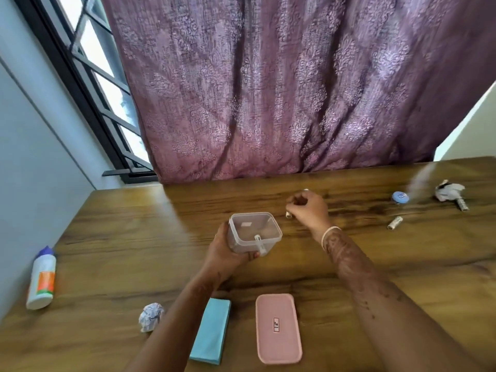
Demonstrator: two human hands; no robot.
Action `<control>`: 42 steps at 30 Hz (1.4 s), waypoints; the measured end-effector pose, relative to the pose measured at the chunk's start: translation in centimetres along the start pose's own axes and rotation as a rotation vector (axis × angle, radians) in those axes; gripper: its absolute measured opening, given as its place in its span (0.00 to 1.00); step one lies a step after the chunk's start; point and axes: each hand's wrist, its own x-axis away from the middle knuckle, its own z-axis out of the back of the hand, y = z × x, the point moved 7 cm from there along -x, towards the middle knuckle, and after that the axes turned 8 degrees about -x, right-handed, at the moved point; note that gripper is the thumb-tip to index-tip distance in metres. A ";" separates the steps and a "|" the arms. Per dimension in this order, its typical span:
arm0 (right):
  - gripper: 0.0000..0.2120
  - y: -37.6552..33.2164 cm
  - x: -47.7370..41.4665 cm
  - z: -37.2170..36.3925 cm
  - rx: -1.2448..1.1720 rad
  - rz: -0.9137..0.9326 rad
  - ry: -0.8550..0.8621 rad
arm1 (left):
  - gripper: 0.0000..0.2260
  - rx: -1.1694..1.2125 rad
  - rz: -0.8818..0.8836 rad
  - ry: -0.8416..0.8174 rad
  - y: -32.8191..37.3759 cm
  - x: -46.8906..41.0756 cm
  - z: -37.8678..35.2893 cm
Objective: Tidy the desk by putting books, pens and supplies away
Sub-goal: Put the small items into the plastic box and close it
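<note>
Currently our left hand (225,253) grips the clear tub (253,232) over the bench (134,237); our right hand (308,208) has its fingers (294,202) curled around small rolls (289,214) just beyond it. A tilted tub or loose pinch could scatter them

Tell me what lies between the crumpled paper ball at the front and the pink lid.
Head view: a folded teal sheet lies flat between the crumpled paper ball and the pink lid; the left forearm crosses above that stretch.

Clear plastic box (253,232) in left hand (224,252), right hand (308,206) around small white pieces above wooden desk (134,237)
</note>
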 end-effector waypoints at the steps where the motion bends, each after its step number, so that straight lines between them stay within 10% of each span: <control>1: 0.11 -1.0 0.5 0.4 -0.097 0.007 -0.011 | 0.42 -0.003 -0.008 -0.014 0.3 -0.3 -0.5; 4: 0.17 -2.5 2.3 0.7 -0.197 0.009 -0.087 | 0.41 0.014 -0.029 -0.077 1.4 -1.1 -2.2; 17: 0.07 -2.9 7.1 4.9 0.707 0.134 0.075 | 0.44 0.161 -0.145 -0.447 6.7 -0.7 -10.0; 32: 0.06 2.6 5.3 20.2 0.275 -0.119 0.603 | 0.42 0.184 -0.131 -0.593 9.0 -1.7 -17.1; 42: 0.21 8.0 -3.7 22.1 0.852 -0.190 0.234 | 0.39 0.185 -0.093 -0.616 9.4 -4.2 -20.9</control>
